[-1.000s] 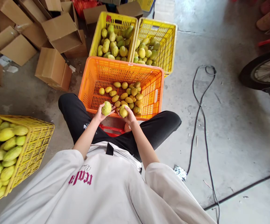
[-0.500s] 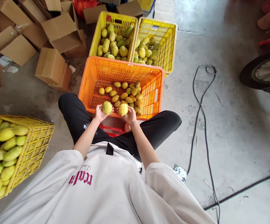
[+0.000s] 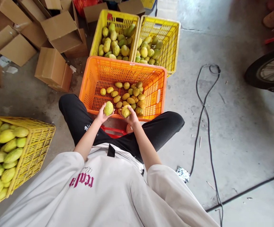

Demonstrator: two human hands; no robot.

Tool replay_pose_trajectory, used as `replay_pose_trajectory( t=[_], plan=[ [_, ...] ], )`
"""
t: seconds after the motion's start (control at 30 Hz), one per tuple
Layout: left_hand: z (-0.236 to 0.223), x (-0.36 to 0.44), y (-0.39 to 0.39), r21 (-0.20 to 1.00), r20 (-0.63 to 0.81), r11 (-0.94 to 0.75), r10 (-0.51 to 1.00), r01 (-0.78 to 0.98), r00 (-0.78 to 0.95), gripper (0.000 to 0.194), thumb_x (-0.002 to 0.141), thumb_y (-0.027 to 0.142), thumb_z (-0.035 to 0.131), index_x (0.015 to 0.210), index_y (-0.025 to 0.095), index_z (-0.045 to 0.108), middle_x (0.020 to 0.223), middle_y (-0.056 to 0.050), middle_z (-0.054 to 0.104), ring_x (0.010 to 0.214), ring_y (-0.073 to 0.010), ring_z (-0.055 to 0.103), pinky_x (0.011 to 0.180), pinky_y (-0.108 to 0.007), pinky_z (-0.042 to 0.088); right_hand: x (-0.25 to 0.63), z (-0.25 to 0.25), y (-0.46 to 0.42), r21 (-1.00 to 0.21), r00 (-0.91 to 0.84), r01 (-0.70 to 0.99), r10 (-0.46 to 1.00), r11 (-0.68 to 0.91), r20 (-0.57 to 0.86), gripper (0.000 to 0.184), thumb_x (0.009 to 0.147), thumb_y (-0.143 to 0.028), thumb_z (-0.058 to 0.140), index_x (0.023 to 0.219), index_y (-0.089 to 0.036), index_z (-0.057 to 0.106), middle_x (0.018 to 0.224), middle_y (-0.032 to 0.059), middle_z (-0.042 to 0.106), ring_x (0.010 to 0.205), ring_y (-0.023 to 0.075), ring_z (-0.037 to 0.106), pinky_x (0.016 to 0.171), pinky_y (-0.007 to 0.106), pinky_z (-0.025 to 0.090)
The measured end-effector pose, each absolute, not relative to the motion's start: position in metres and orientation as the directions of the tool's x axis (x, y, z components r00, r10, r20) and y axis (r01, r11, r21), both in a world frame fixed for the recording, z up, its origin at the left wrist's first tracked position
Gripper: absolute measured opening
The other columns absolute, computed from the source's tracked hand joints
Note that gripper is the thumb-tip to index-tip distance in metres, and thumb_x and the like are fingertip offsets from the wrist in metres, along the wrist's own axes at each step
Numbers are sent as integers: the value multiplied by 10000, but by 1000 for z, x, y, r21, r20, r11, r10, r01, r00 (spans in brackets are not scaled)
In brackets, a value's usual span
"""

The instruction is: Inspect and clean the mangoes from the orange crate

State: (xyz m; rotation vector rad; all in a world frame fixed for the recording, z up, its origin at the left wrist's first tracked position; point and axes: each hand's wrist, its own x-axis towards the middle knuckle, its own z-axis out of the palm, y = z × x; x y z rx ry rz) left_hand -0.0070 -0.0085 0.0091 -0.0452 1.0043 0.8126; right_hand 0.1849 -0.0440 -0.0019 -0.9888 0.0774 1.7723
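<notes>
Inspection, I judge: my left hand (image 3: 101,114) cups the greener fruit (image 3: 108,108), my right hand (image 3: 132,116) the yellower fruit (image 3: 125,111); release would require lowering both.

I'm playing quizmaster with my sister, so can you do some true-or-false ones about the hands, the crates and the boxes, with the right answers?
1. The left hand holds a yellow-green fruit. True.
2. The right hand is empty. False: it holds another fruit.
3. The big crate by the hands is blue. False: it is orange.
4. A yellow crate stands at the person's left. True.
5. The cardboard boxes lie on the person's right. False: on the left.
</notes>
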Motion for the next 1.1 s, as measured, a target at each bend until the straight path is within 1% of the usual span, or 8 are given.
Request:
replay_pose_trajectory(
  t=[0.17, 0.37, 0.5, 0.6, 0.73, 0.83, 0.97, 1.1],
  plan=[
    [10, -7, -10, 342, -721, 715, 616, -610, 317, 429, 987, 444, 405, 1168, 158, 668, 837, -80, 747, 744, -196, 728, 671, -285, 593, 185, 0, -44, -373, -112, -822, 764, -430, -636, 240, 806, -382, 585, 971, -211, 613, 836, 57, 741, 932, 270, 729, 803, 447, 636],
    [16, -9, -13, 328, -686, 695, 641, -640, 344, 446, 945, 339, 331, 1109, 126, 687, 919, -140, 760, 887, -268, 745, 753, -371, 602, 186, -2, -43, -328, -148, -838, 759, -437, -634, 261, 745, -312, 505, 951, -194, 614, 831, 81, 739, 966, 291, 715, 831, 481, 614],
    [18, -8, -13, 297, -692, 668, 643, -682, 328, 419, 953, 313, 342, 1155, 129, 660, 910, -123, 759, 912, -276, 745, 798, -408, 604, 183, 1, -42, -353, -130, -831, 766, -431, -629, 228, 793, -273, 515, 981, -194, 617, 855, 57, 746, 935, 251, 711, 836, 430, 615],
    [18, -6, -12, 305, -710, 658, 639, -689, 295, 376, 983, 331, 389, 1184, 134, 638, 904, -97, 753, 846, -242, 748, 777, -362, 607, 182, 3, -42, -384, -101, -817, 763, -429, -638, 163, 859, -268, 550, 994, -212, 622, 860, 13, 748, 826, 189, 703, 824, 356, 618],
    [16, -7, -10, 334, -745, 706, 604, -625, 284, 379, 982, 395, 500, 1213, 122, 626, 833, -83, 732, 728, -203, 732, 647, -276, 589, 183, 0, -42, -407, -37, -806, 722, -430, -691, 84, 887, -295, 609, 959, -251, 610, 787, -29, 725, 729, 151, 682, 766, 316, 621],
    [13, -6, -9, 358, -747, 717, 604, -599, 276, 386, 971, 417, 545, 1220, 130, 619, 810, -70, 723, 691, -188, 726, 604, -254, 579, 186, -4, -43, -415, -38, -806, 736, -423, -676, 90, 866, -288, 639, 938, -242, 610, 796, -11, 724, 817, 181, 707, 775, 343, 627],
    [10, -6, -9, 386, -737, 723, 615, -574, 279, 396, 964, 413, 556, 1231, 127, 613, 821, -73, 728, 688, -188, 726, 595, -257, 578, 186, -5, -45, -407, -142, -783, 772, -471, -620, 150, 832, -303, 663, 948, -217, 621, 865, 39, 744, 928, 234, 719, 819, 405, 631],
    [8, -6, -11, 396, -693, 716, 644, -575, 325, 385, 964, 382, 531, 1259, 144, 600, 947, -86, 752, 729, -176, 726, 609, -247, 573, 183, -5, -45, -422, -161, -765, 779, -487, -606, 193, 798, -295, 691, 958, -241, 596, 851, 11, 736, 928, 227, 722, 865, 431, 620]
  ],
)
